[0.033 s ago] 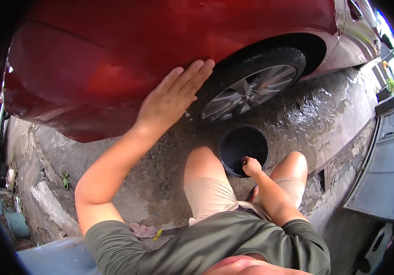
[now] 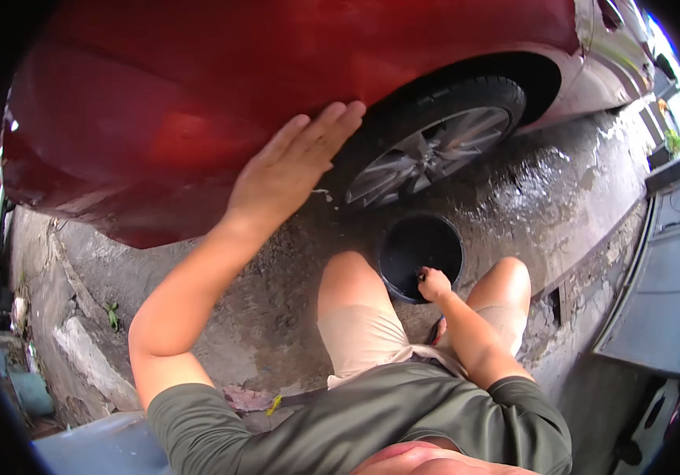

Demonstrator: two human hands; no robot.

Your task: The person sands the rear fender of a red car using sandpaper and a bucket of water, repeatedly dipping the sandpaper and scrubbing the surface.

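My left hand (image 2: 283, 162) lies with its fingers stretched out at the lower edge of the red car's fender (image 2: 221, 71), just left of the wheel arch. Its palm side faces the bodywork, and I cannot tell how firmly it touches. A pale streak, maybe water, shows in the air beneath it. Right of it stands the front wheel, with a black tire (image 2: 467, 99) and a silver multi-spoke rim (image 2: 427, 158). Between my knees sits a round black bucket (image 2: 411, 245). Over its near rim, my right hand (image 2: 434, 283) is closed round a small dark thing that I cannot make out.
Wet, rough concrete (image 2: 534, 186) lies under the car and to the right of the bucket. A grey metal panel (image 2: 664, 277) leans at the far right. Broken concrete (image 2: 91, 356), a small green plant (image 2: 112, 315) and a teal container (image 2: 31, 390) are at left.
My left hand has shifted very slightly to the left. The pale speck under it now looks like a longer streak. My right hand stays at the bucket's rim.
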